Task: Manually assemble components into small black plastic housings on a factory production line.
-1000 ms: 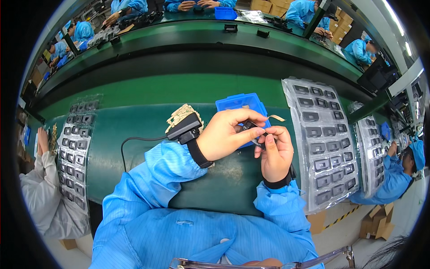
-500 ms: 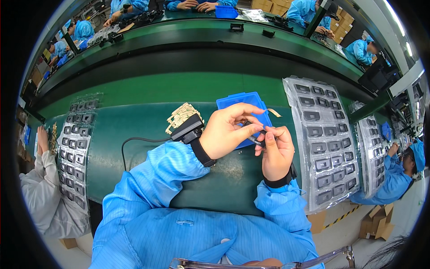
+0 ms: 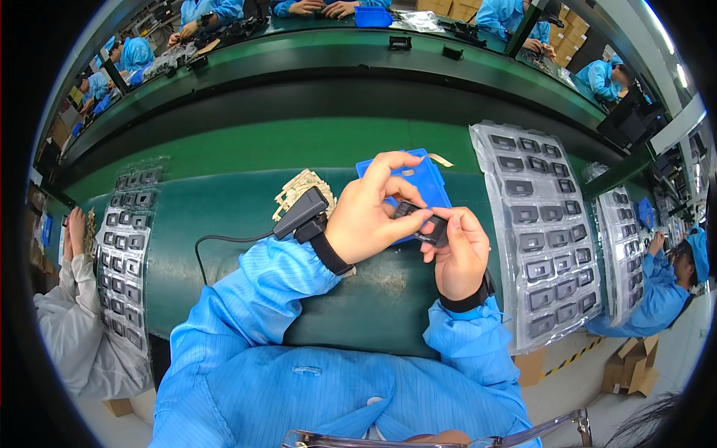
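Observation:
A small black rectangular plastic part [image 3: 435, 234] with an opening in it is held between my two hands over the near side of a blue plastic box [image 3: 429, 179]. My left hand [image 3: 366, 224] pinches its left end between thumb and fingers, the index finger raised. At its right end, my right hand [image 3: 461, 257] grips it with thumb and fingertips. The part's broad face is tilted toward me, and my fingers cover some of its edges. Beside my left wrist lies a stack of cream-coloured cut sheets [image 3: 302, 190].
Clear trays of similar black parts lie at right [image 3: 549, 239] and left [image 3: 123, 257]. A loose cream strip [image 3: 441, 160] sits by the box. A black device [image 3: 302, 213] with a cable is strapped to my left wrist. Co-workers sit on both sides and across the green bench.
The black part has turned, so its broad face now shows instead of its thin edge. My left hand has shifted slightly left, its index finger lifted.

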### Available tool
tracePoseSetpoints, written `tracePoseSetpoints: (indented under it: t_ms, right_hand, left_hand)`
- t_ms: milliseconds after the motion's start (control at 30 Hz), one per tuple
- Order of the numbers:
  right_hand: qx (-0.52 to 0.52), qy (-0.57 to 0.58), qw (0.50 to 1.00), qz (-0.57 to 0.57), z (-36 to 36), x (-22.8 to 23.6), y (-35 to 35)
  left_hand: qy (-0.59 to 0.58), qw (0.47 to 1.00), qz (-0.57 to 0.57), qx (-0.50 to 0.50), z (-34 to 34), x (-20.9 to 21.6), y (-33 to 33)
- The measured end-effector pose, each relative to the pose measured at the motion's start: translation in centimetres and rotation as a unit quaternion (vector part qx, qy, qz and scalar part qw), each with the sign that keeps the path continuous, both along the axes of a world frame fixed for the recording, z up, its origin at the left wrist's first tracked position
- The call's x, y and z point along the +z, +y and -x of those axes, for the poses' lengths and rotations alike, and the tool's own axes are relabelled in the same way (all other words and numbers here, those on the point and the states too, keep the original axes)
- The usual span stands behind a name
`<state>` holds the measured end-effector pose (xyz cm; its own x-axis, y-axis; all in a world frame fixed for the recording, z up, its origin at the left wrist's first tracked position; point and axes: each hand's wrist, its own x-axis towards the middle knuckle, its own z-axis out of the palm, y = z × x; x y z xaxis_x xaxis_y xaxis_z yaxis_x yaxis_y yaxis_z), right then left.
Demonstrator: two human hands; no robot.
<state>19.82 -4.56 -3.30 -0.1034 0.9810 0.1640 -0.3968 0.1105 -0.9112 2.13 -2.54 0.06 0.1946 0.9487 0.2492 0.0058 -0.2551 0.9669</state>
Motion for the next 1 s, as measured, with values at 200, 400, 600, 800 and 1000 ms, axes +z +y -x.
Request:
tracePoseSetpoints:
  t_ms: [200,400,600,800,1000]
  right_hand:
    - [0.095,-0.053,0.994,0.005,-1.1,-0.2,0.3]
    - [-0.067,0.063,0.996,0.003,-0.8,-1.1,1.7]
    - [-0.086,0.064,0.994,0.021,-0.9,1.4,1.0]
    - [-0.014,-0.014,0.998,0.067,-1.1,-0.7,1.5]
    - [-0.08,-0.093,0.992,0.005,-0.5,0.6,1.0]
  left_hand:
    - [0.223,0.952,-0.203,0.05,-0.7,-0.5,0.2]
    - [0.194,0.957,-0.174,0.129,0.1,-1.6,2.4]
    - [0.303,0.919,-0.203,0.152,0.7,-2.2,2.6]
    - [0.282,0.942,-0.134,0.119,0.9,-1.1,2.4]
    - [0.27,0.933,-0.192,0.143,1.0,-2.0,3.1]
